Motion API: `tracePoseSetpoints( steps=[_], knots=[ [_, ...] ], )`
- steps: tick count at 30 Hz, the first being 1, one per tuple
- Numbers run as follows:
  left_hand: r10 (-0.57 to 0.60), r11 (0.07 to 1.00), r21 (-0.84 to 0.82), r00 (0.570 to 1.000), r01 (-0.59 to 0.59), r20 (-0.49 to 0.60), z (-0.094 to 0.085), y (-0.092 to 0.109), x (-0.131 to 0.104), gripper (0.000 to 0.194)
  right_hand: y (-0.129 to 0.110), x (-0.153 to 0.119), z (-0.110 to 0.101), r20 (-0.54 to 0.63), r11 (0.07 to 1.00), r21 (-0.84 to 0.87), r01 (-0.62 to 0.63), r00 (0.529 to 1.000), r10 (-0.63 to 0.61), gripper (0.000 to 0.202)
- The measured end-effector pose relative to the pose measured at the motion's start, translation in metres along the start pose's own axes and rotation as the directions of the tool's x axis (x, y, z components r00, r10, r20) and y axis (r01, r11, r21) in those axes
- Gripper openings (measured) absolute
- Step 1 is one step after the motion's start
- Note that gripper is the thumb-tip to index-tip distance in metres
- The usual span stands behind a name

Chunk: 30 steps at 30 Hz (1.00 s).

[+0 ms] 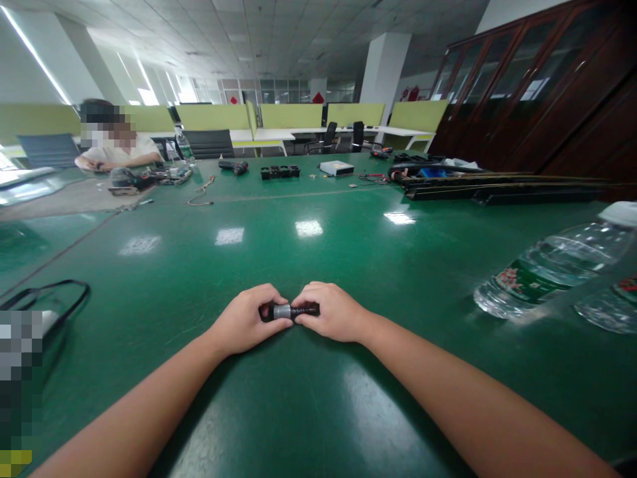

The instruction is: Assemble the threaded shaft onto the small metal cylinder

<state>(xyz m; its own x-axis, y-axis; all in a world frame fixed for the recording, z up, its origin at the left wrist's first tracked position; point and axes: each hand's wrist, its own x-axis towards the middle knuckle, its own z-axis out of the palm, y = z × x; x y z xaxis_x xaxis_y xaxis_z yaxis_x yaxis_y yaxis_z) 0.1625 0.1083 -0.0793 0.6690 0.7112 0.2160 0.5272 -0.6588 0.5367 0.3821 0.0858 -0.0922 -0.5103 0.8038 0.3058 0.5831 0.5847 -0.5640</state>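
Observation:
A small cylindrical part [283, 311], silver in the middle with dark ends, lies level between my two hands, just over the green table [308, 262]. My left hand [251, 318] grips its left end, thumb and fingers curled round it. The right end, dark and ridged, is pinched between the thumb and fingers of my right hand [332, 312]. Fingertips of both hands nearly meet at the middle of the part. Its outer ends are partly hidden by my palms.
Clear plastic bottles [535, 279] lie at the right. Farther back are a power drill [233, 166], a black tray-like part [280, 172], a white box [337, 168] and long black rails [448, 187]. A person [119, 146] sits at the far left.

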Motion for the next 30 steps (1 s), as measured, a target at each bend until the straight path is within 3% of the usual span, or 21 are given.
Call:
tracePoseSetpoints(
  steps=[30],
  knots=[
    [-0.049, 0.999, 0.005, 0.999, 0.049, 0.000, 0.0010, 0.0004, -0.0004, 0.025, 0.0084, -0.0013, -0.0073, -0.011, 0.999, 0.027, -0.027, 1.000, 0.027, 0.016]
  ],
)
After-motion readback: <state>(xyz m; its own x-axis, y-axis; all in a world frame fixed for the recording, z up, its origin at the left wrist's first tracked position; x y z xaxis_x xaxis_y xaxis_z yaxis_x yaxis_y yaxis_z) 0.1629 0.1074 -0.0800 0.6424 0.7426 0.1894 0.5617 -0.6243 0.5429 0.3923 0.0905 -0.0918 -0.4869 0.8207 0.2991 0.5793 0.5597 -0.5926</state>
